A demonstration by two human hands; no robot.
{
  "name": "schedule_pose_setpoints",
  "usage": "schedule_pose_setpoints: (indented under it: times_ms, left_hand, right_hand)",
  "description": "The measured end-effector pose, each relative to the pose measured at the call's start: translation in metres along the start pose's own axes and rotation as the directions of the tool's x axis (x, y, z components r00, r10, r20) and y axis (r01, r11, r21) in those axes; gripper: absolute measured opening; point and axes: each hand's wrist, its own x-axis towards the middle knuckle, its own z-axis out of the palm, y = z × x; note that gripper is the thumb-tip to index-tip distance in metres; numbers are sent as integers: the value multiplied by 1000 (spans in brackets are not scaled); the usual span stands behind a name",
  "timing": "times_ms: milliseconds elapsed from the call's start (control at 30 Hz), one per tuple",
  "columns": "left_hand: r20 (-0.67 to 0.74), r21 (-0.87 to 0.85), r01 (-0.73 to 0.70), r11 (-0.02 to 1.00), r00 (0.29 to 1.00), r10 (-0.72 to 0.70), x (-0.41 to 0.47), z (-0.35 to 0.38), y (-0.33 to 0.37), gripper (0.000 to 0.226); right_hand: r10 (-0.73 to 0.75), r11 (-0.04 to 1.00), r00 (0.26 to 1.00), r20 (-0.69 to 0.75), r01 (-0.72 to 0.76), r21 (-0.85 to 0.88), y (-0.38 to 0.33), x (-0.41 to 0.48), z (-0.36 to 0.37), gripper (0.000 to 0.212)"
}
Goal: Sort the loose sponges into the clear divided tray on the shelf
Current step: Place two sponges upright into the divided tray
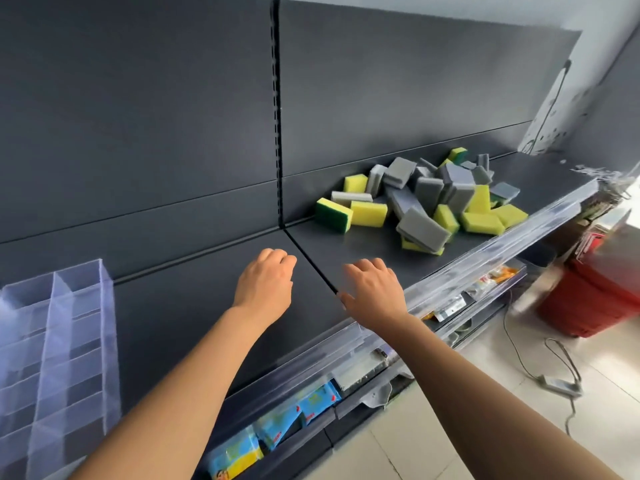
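Grey and yellow sponges [427,190] lie heaped — left hand [266,284], right hand [375,293] loose, empty — packets [313,403] blurred unreadable.

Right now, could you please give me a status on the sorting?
Left hand and right hand empty, over the shelf. Sponges piled loose, far right. Tray far left, no sponges in it. Nothing in the way.

Left grip [265,282] and right grip [373,292] extended forward, loosely curled, empty.
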Motion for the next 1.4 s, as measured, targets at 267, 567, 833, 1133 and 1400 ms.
schedule_pose_setpoints:
  times_ms: [267,567,833,1133,1400]
  left_hand:
    - [58,7,-34,999,998,34,74,29,46,38]
    - [129,-24,29,999,991,-26,182,69,53,45]
    - [361,-118,230,966,916,-174,228,93,43,54]
    - [221,-288,527,799,849,-480,212,93,37,43]
    - [247,-497,641,584,750,-613,183,88,44,48]
  right_hand:
    - [66,998,998,6,-66,-9,66,34,3,48]
    - [24,1000,999,-27,-24,-14,116,131,13,45]
    - [-20,1000,1000,-1,20,20,131,191,32,56]
    - [-116,990,993,-8,115,-80,128,221,43,42]
    - [-169,978,986,-11,169,122,122,215,36,36]
